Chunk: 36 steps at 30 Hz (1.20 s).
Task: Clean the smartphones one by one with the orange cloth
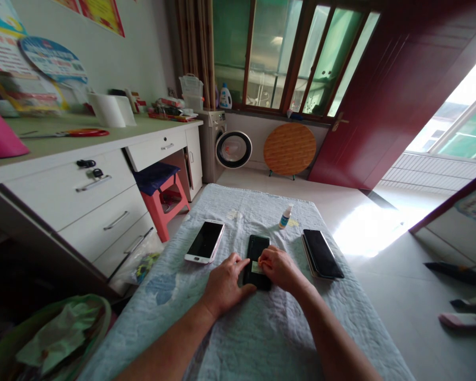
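Note:
A dark smartphone (258,244) lies on the cloth-covered table between my hands, with a pale rectangular label or sticker (256,267) on its upper face. My left hand (228,283) grips the phone's left side, its index finger and thumb set apart along that edge. From the right, my right hand (281,267) reaches over the phone, fingers pinched together at the label. Something small and orange shows at those fingertips, too hidden to name. To the left lies a white phone (205,241) with a black screen. On the right, another dark phone (322,254) rests on a paler flat object.
A small spray bottle (285,217) stands upright behind the phones on the quilted cloth (238,206). Left of the table are a white desk (91,196), a red stool (167,203) and a green waste basket (103,312). A washing machine (212,143) has its door open.

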Each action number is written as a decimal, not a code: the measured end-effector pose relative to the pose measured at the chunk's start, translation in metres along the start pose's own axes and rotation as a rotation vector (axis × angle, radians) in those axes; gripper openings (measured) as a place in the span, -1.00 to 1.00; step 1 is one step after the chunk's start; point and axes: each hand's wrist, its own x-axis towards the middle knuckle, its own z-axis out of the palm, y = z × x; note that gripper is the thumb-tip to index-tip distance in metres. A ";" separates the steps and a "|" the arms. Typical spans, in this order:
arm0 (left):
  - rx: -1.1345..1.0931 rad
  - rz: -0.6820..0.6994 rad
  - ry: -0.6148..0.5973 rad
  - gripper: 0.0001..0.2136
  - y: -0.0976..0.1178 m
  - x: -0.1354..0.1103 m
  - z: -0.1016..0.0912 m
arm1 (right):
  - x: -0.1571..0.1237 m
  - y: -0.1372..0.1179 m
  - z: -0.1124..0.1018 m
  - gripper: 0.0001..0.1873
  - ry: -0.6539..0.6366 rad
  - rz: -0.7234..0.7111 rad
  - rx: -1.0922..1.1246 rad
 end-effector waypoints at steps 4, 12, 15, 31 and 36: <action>0.001 -0.012 -0.003 -0.46 0.000 0.000 -0.001 | 0.001 0.001 0.001 -0.84 0.005 -0.002 0.009; -0.017 -0.005 0.000 -0.47 0.002 0.001 -0.003 | 0.000 0.000 0.001 -0.89 0.020 0.000 0.007; -0.017 -0.004 0.000 -0.48 0.001 0.001 -0.002 | 0.000 0.001 0.002 -0.89 0.021 0.000 0.005; -0.057 0.026 0.006 -0.48 -0.003 0.002 0.001 | 0.002 0.006 0.007 -0.86 0.086 0.033 0.014; -0.053 0.037 0.006 -0.48 -0.004 0.002 0.000 | 0.003 0.009 0.009 -0.84 0.128 0.059 0.000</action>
